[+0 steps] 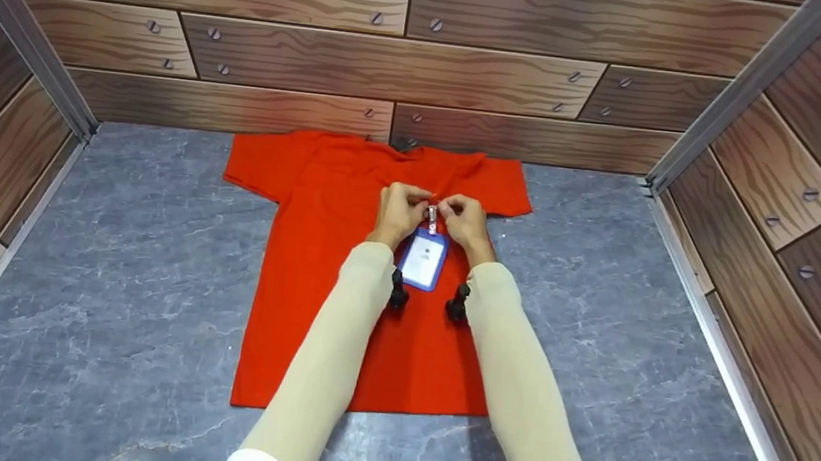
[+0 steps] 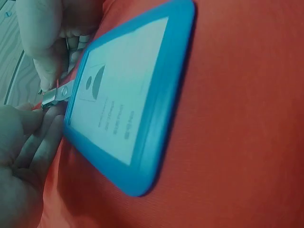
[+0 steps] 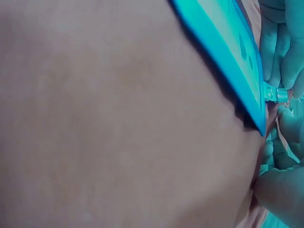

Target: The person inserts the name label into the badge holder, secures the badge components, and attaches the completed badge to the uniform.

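A red T-shirt [image 1: 316, 267] lies spread flat, front up, its collar at the back. On its chest is a badge holder [image 1: 423, 259] with a blue frame and a white printed card, a metal clip [image 1: 433, 219] at its upper end. My left hand [image 1: 399, 210] pinches a bit of the shirt's fabric just beside the clip's tip. From the other side, my right hand [image 1: 465, 222] pinches at the clip's end with thumb and index finger. The fingertips of both hands nearly meet there, and in the wrist views they partly hide the clip's tip [image 2: 49, 96].
The shirt lies on a grey marbled surface [image 1: 113, 270]. A wood-patterned wall [image 1: 291, 57] with printed screws stands behind the collar, and similar panels [image 1: 797, 200] line both sides. Metal strips [image 1: 715, 350] edge the surface at left and right.
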`<state>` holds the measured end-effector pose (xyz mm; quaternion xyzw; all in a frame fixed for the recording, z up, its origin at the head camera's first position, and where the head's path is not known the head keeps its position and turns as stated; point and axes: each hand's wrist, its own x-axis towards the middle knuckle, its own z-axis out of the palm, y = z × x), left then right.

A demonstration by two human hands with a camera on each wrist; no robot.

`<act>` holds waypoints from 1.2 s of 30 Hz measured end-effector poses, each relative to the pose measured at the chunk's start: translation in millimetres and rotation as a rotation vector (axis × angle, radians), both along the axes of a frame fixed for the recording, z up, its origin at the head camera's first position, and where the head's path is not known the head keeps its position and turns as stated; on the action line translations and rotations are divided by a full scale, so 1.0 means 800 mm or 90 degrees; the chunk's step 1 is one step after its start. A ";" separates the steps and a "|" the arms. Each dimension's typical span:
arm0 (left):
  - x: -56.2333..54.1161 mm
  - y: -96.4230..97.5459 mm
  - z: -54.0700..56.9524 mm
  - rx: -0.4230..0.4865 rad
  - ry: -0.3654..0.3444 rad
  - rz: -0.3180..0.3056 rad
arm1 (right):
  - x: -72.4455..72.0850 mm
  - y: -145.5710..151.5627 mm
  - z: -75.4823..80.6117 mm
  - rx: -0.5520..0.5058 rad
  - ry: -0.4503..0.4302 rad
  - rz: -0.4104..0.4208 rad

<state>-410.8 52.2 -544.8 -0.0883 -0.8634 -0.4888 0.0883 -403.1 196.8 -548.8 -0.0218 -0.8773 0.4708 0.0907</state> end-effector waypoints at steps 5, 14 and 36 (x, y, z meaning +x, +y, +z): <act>0.001 -0.001 -0.001 -0.011 -0.014 -0.009 | 0.001 -0.001 0.000 0.010 -0.008 -0.006; 0.001 0.002 -0.001 -0.041 -0.020 -0.007 | 0.002 -0.003 0.001 0.022 0.000 -0.018; 0.001 0.002 0.002 -0.106 -0.044 0.025 | 0.005 -0.006 0.002 0.015 -0.015 -0.005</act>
